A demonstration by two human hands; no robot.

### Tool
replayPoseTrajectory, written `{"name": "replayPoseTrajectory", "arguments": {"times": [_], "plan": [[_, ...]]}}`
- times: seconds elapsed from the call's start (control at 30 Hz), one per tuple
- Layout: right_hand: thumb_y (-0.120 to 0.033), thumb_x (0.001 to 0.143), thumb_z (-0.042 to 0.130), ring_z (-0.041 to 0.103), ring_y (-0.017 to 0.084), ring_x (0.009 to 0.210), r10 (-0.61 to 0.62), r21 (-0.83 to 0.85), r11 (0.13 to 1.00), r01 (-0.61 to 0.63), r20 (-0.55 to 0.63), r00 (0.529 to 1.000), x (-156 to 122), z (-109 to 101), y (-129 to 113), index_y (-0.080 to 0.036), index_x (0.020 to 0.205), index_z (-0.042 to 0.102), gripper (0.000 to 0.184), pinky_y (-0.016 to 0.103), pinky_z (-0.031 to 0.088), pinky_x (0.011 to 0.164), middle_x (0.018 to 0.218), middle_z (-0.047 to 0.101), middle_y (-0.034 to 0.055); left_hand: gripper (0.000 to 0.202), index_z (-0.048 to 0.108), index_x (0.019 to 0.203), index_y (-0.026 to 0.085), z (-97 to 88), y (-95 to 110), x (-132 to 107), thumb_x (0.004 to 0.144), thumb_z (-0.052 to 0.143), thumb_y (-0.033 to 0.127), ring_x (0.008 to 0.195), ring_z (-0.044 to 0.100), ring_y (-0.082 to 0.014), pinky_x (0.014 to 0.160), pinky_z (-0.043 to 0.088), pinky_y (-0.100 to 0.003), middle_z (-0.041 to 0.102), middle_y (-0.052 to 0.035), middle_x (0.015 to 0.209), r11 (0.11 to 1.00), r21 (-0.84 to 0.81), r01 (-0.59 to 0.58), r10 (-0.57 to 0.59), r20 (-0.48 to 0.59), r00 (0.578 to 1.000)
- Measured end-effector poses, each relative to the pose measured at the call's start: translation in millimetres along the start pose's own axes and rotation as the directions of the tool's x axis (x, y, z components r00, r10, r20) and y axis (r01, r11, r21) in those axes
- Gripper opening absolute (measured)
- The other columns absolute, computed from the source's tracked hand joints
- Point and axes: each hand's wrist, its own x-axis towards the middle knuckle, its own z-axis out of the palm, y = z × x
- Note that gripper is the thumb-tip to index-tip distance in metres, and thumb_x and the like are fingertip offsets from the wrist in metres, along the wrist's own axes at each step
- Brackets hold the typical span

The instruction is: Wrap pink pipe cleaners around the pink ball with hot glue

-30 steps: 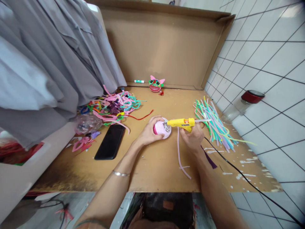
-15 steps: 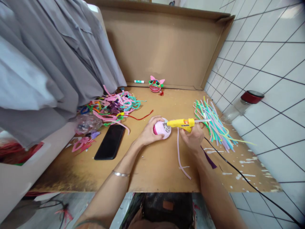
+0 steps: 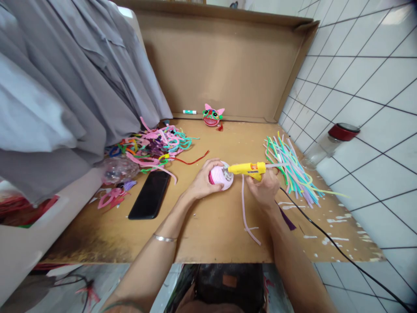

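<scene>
Tiled wall, table beneath glue gun

White tiled wall beside tabletop

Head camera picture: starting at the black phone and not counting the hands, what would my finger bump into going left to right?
Black phone → thin red strand → pink round piece → yellow glue gun → bundle of pastel strips → clear jar with a red lid.
</scene>
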Motion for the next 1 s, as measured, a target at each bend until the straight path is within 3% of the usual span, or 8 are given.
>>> {"name": "replayPoseTrajectory", "arguments": {"times": [0.13, 0.3, 0.7, 1.0], "plan": [[-0.038, 0.080, 0.053, 0.057, 0.027, 0.077, -0.019, -0.028, 0.999, 0.017, -0.052, 0.998, -0.7, 2.4, 1.2, -0.019, 0.092, 0.059, 0.023, 0.038, 0.047, 0.070, 0.077, 0.058, 0.0079, 0.061, 0.055, 0.116, 0.020, 0.2, 0.0, -0.3, 0.058, 0.072, 0.021, 0.136, 0.045, -0.0334, 0.117, 0.031, -0.051, 0.048, -0.0133, 0.139, 1.000, 0.015, -0.007, 0.007, 0.000, 1.000], [-0.037, 0.081, 0.055, 0.056, 0.025, 0.073, -0.131, -0.035, 0.991, 0.127, -0.152, 0.980, -1.0, 3.9, 2.5, -0.020, 0.091, 0.057, 0.019, 0.035, 0.045, 0.066, 0.075, 0.057, 0.0056, 0.061, 0.054, 0.116, 0.021, 0.0, 1.3, -0.5, 0.058, 0.071, 0.021, 0.136, 0.045, -0.0325, 0.117, 0.031, -0.051, 0.048, -0.0123, 0.139, 1.000, 0.026, -0.009, 0.008, 0.006, 1.000], [-0.037, 0.083, 0.053, 0.057, 0.027, 0.078, -0.116, -0.009, 0.993, 0.115, -0.100, 0.988, -1.5, 4.9, 3.7, -0.016, 0.102, 0.059, 0.029, 0.037, 0.045, 0.068, 0.083, 0.060, 0.0100, 0.061, 0.054, 0.117, 0.021, 0.1, 0.6, -0.2, 0.058, 0.072, 0.021, 0.135, 0.045, -0.0324, 0.117, 0.031, -0.052, 0.048, -0.0125, 0.139, 0.999, 0.034, -0.022, 0.022, 0.006, 1.000], [-0.036, 0.084, 0.053, 0.056, 0.026, 0.077, -0.123, -0.052, 0.992, 0.118, -0.099, 0.988, -0.3, 1.1, 1.5, -0.018, 0.095, 0.059, 0.023, 0.036, 0.045, 0.069, 0.080, 0.059, 0.0084, 0.060, 0.053, 0.116, 0.020, -0.5, 0.7, 0.1, 0.059, 0.072, 0.022, 0.136, 0.045, -0.0326, 0.117, 0.031, -0.053, 0.048, -0.0136, 0.138, 0.999, 0.024, -0.033, 0.033, 0.015, 0.999]]}}
